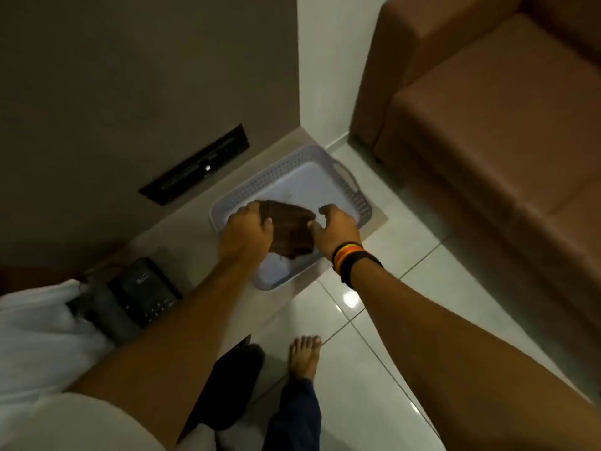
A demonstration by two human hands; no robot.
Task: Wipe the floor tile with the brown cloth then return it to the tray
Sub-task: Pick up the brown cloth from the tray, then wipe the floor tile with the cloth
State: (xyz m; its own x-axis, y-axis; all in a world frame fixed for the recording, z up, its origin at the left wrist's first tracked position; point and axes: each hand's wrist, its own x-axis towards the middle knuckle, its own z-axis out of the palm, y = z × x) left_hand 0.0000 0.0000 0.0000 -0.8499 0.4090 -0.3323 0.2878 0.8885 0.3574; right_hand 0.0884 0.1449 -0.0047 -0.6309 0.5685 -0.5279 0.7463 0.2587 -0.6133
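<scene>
**Head view: both hands at the tray, cloth inside it**

From the head camera I see a pale perforated tray (294, 177) lying on the floor against the base of a grey wall (130, 76), near the corner. The brown cloth (291, 227) lies spread over the near half of the tray floor, inside its rim.

Left hand (248, 231): fingers curled down over the cloth's left edge, gripping it. The fingertips are hidden under the knuckles, so I cannot tell how tightly they close.

Right hand (336, 227): fingers bent but spread, thumb apart from them, at the cloth's right edge. I cannot tell whether it touches the cloth or merely sits just beside it. Dark and striped bands (353, 258) circle its wrist.

A brown sofa (487, 125) stands to the right, well apart from the tray. A bare foot (304, 356) rests on the glossy white floor tile (374, 369). A dark device (143, 291) sits left of the tray.
</scene>
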